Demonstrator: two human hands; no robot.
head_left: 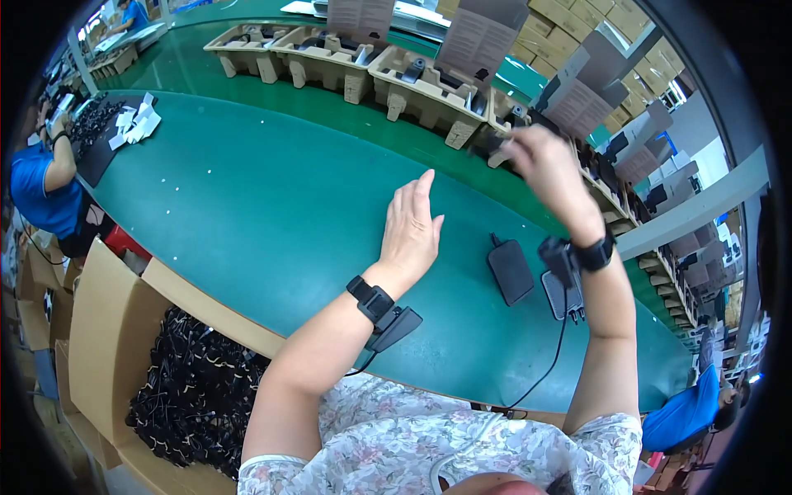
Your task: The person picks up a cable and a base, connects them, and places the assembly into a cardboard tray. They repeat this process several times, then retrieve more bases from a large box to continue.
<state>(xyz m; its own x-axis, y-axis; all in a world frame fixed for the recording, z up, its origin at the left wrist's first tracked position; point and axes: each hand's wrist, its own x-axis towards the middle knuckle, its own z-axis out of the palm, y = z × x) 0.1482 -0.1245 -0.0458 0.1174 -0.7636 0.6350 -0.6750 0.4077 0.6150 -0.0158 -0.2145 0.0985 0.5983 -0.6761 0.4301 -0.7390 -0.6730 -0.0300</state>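
Observation:
My right hand (544,165) reaches far forward with thumb and fingers closed on a small black item (488,146). Motion blurs that item, so its kind cannot be told; it is held at the near edge of a moulded pulp tray (501,115). Over the middle of the green tabletop, my left hand (412,223) hovers with nothing in it, fingers stretched and thumb apart. Below my right wrist lie a flat black rounded case (511,272) with a short stub and a dark flat device (563,294), partly hidden by the wrist unit.
More pulp trays (421,87) with dark parts and upright printed cards (483,37) line the far side, curving right. An open carton (103,322) of black cables (198,388) stands at lower left. Co-workers in blue (49,181) sit left and lower right. A pale post (701,202) slants at right.

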